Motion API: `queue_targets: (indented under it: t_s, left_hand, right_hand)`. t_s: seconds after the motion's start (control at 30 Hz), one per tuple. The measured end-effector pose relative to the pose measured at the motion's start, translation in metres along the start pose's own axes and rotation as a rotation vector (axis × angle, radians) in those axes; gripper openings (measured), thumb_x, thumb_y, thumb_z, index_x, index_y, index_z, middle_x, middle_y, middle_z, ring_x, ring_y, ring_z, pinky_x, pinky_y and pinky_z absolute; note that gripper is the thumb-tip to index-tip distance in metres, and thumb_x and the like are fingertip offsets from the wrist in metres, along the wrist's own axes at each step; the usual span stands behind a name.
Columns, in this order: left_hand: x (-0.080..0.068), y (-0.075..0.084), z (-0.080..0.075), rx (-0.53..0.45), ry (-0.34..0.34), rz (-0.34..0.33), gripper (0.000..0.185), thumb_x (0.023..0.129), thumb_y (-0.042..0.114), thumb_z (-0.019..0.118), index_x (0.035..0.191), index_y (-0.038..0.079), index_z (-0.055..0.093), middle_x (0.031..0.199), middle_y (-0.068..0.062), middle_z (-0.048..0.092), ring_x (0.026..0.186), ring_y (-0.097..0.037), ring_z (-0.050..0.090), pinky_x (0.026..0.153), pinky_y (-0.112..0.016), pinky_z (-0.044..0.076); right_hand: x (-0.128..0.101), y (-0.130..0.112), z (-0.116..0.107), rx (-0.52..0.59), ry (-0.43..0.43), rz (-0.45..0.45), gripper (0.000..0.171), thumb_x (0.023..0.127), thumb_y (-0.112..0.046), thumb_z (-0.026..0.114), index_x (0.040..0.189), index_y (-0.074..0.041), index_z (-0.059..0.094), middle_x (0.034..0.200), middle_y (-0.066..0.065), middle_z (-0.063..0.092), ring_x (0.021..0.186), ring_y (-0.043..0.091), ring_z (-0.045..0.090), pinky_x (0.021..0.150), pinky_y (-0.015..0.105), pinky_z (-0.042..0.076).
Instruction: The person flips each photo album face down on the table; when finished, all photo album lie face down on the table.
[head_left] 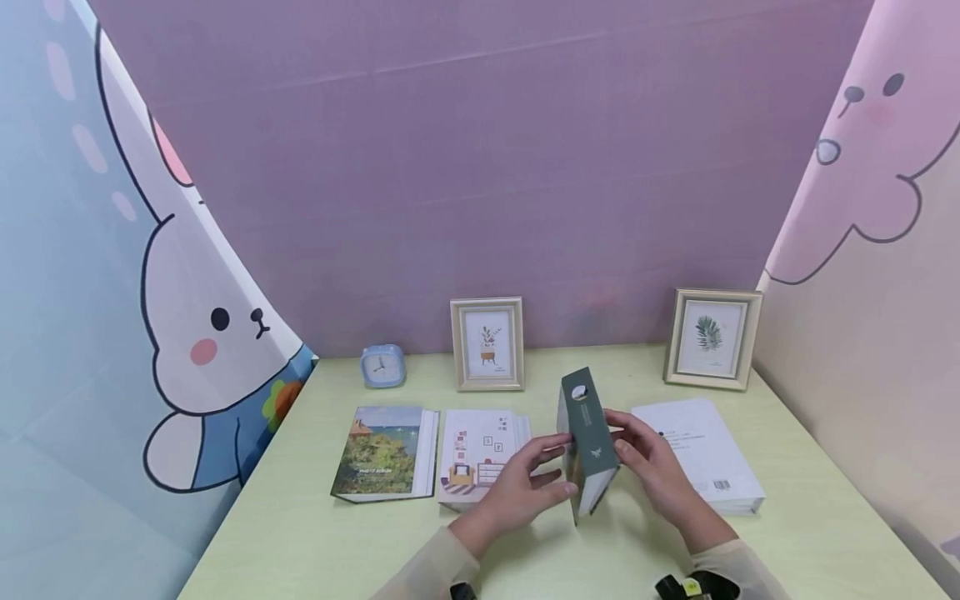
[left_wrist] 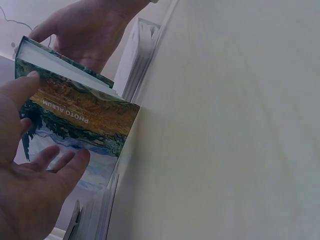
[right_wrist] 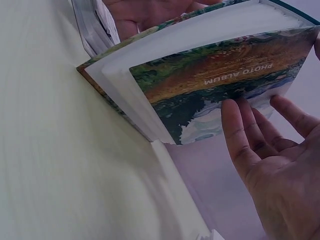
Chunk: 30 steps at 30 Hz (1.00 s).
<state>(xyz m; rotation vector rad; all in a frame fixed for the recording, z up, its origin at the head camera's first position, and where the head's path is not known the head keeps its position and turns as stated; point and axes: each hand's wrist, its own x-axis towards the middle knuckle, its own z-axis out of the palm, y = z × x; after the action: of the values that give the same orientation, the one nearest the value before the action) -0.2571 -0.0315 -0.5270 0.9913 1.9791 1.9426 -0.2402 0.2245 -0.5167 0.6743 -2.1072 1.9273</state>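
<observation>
A green-spined photo album (head_left: 590, 425) stands between my two hands, its spine facing up and toward me. Its covers spread slightly over white pages, and a painted landscape shows on them in both wrist views. My left hand (head_left: 517, 492) touches the left cover with thumb and fingertips, the fingers spread apart in the left wrist view. On the other side, my right hand (head_left: 660, 471) lays fairly straight fingers (right_wrist: 233, 122) against the cover lettered PHOTO ALBUM (right_wrist: 235, 75). The album's lower edge is close over the table (head_left: 525, 567).
Left of the hands lie a landscape-covered album (head_left: 382, 454) and a white album with a room drawing (head_left: 468, 450). A white album with a barcode (head_left: 701, 446) lies to the right. Behind stand a blue alarm clock (head_left: 382, 367) and two picture frames (head_left: 487, 344), (head_left: 712, 340) near the purple backdrop.
</observation>
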Motion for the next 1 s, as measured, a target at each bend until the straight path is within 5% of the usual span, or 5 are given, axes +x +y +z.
queue_targets:
  t_s: [0.57,1.0]
  left_hand:
    - [0.004,0.0,0.004,0.137,-0.037,-0.07,0.079,0.091,0.013,0.082,0.159,0.022,0.041,0.157,-0.008,0.042,0.147,-0.038,0.041,0.118,-0.054,0.039]
    - [0.006,-0.002,0.005,0.155,-0.056,-0.093,0.079,0.089,0.01,0.083,0.158,0.023,0.046,0.163,-0.006,0.035,0.151,-0.031,0.034,0.116,-0.047,0.042]
  right_hand:
    - [0.0,-0.009,-0.016,0.081,-0.049,0.036,0.047,0.109,-0.001,0.048,0.155,0.005,0.04,0.138,0.012,0.058,0.104,0.019,0.07,0.083,0.033,0.063]
    - [0.001,-0.011,-0.023,-0.031,0.026,0.033,0.048,0.105,0.0,0.057,0.152,0.006,0.044,0.121,0.028,0.059,0.092,0.017,0.07,0.077,0.027,0.062]
